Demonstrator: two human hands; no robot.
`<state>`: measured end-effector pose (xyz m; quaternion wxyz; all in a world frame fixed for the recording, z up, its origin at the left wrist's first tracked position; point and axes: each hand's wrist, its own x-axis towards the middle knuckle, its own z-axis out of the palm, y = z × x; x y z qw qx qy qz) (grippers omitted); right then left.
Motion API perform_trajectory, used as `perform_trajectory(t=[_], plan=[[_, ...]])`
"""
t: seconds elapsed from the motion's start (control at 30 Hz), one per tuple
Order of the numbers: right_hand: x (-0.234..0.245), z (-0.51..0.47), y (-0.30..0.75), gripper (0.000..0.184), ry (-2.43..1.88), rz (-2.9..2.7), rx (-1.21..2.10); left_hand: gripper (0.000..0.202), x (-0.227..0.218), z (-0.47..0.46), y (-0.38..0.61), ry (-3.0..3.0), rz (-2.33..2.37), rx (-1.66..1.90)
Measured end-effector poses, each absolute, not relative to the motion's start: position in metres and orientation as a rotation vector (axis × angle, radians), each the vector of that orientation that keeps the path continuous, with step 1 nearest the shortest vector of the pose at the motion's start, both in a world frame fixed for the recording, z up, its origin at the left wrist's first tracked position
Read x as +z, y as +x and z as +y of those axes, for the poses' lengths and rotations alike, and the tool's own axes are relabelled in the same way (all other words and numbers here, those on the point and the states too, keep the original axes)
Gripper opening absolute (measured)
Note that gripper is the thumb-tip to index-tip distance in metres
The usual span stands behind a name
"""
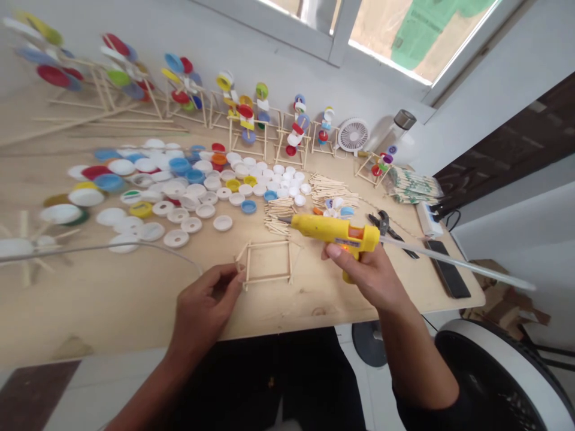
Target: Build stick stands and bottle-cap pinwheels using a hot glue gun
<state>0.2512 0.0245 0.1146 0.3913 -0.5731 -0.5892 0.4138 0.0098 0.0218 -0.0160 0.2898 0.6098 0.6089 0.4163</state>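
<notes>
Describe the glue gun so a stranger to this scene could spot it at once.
Over the pale wooden tabletop, find the person's right hand. It grips the yellow plastic glue gun, dark nozzle pointing left. Its pistol shape and long whitish rod at its back set it apart from the thin wooden sticks nearby.

Passable on the tabletop [308,299] just right of the stick frame [269,278]; blocked beyond by loose sticks [276,209] and bottle caps [222,223].
</notes>
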Motion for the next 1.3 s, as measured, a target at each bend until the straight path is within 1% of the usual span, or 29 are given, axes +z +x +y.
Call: perform_trajectory(t=[0.2,0.4,0.83,1.1,1.3], plan=[[0.09,0.005,0.257,0.022,-1.493,-1.323,1.111,0.028,-0.014,0.02,0.011,1.624,1.658,1.11],[0.075,-0.005,0.26,0.025,-1.504,-1.26,1.131,0.028,-0.016,0.021,0.011,1.638,1.672,1.092],[0.065,-0.012,0.261,0.028,-1.502,-1.218,1.167,0.027,-0.009,0.021,0.014,1.655,1.67,1.093],[0.062,-0.011,0.257,0.034,-1.442,-1.136,1.224,0.027,-0.01,0.022,0.014,1.661,1.674,1.081],[0.058,-0.009,0.252,0.032,-1.368,-1.072,1.225,0.027,-0.013,0.021,0.013,1.666,1.684,1.088]])
